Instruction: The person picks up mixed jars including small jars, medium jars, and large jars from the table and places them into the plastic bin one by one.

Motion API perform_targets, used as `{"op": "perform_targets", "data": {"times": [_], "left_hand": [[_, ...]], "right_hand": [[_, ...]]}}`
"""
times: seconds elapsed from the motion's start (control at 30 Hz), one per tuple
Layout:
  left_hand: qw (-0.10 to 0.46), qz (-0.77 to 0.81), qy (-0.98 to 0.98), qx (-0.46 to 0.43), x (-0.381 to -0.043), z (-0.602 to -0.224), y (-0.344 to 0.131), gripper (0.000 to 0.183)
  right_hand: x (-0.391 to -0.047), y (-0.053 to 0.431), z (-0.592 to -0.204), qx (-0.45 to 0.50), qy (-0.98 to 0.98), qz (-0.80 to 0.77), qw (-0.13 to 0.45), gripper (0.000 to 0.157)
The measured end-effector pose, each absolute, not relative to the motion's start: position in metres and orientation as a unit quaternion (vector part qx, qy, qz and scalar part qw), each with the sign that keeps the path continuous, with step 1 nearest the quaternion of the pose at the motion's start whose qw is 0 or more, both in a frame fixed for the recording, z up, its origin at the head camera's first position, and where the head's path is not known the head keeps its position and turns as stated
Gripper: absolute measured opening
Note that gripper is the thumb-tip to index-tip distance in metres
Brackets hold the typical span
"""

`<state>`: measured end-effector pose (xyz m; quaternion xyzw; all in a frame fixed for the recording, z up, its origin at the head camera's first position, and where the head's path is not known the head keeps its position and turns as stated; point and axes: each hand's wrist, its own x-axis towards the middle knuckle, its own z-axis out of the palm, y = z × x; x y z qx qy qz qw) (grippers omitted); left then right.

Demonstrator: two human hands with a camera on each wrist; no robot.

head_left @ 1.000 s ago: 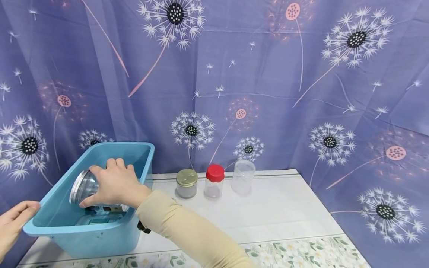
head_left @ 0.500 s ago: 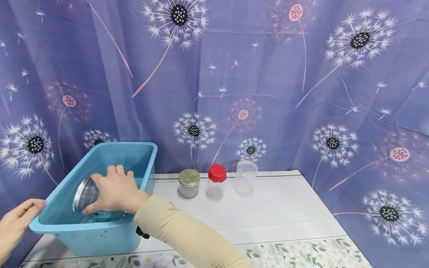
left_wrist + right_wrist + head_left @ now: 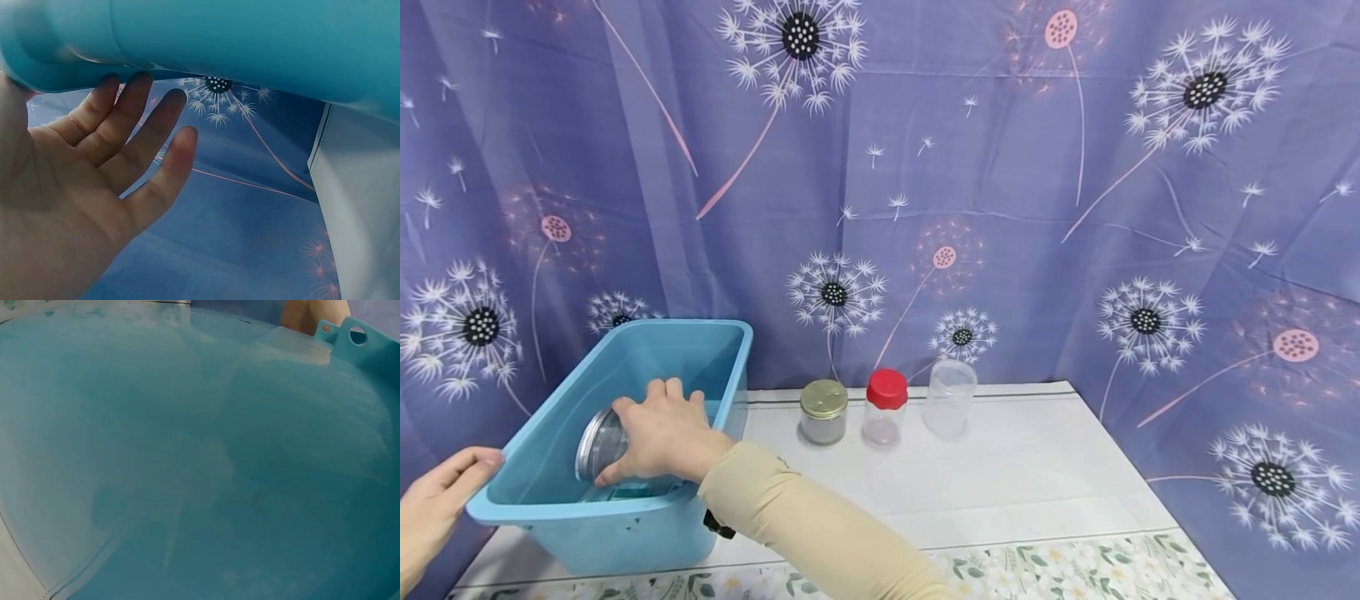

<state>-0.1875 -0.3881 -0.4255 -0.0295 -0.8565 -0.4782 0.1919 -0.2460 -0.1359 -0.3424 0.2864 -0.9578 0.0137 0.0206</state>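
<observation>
A blue plastic tub point(image 3: 587, 546) stands at the left of the table in the head view. My right hand point(image 3: 662, 433) reaches down into it and grips a clear jar with a silver rim point(image 3: 597, 446), which lies on its side. Beneath the jar, a green-tinted clear item point(image 3: 632, 492) shows only in part. At the near left corner, my left hand point(image 3: 452, 483) pinches the tub's rim. In the left wrist view, the fingers of the left hand point(image 3: 106, 162) spread below that rim. The tub's wall point(image 3: 187, 437) fills the right wrist view and hides the right hand.
Along the back of the white-covered table point(image 3: 1000, 475) stand a small jar with a gold lid point(image 3: 823, 411), a clear jar with a red lid point(image 3: 883, 408) and a frosted clear container point(image 3: 950, 398). A purple dandelion-print curtain point(image 3: 880, 183) hangs behind.
My right hand has lowered the silver-rimmed jar deeper into the tub and slightly to the right. The left hand keeps its place on the rim. The head view has shifted a little.
</observation>
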Motion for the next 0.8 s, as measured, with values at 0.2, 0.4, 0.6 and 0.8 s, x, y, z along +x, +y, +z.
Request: {"op": "perform_targets", "data": {"times": [0.2, 0.4, 0.6, 0.8], "left_hand": [[0.192, -0.484, -0.854, -0.028, -0.187, -0.43, -0.392, 0.039], [0.194, -0.484, -0.853, -0.02, -0.187, -0.432, -0.396, 0.04], [0.19, -0.476, -0.858, -0.011, -0.184, -0.43, -0.395, 0.039], [0.187, -0.478, -0.858, -0.008, -0.183, -0.433, -0.397, 0.037]], "right_hand": [[-0.247, -0.134, -0.346, 0.28, -0.96, 0.01, 0.005, 0.105], [-0.251, -0.133, -0.345, 0.278, -0.96, 0.01, -0.01, 0.104], [-0.252, -0.128, -0.346, 0.294, -0.956, 0.001, 0.003, 0.097], [-0.247, -0.117, -0.34, 0.299, -0.953, 0.034, 0.022, 0.086]]}}
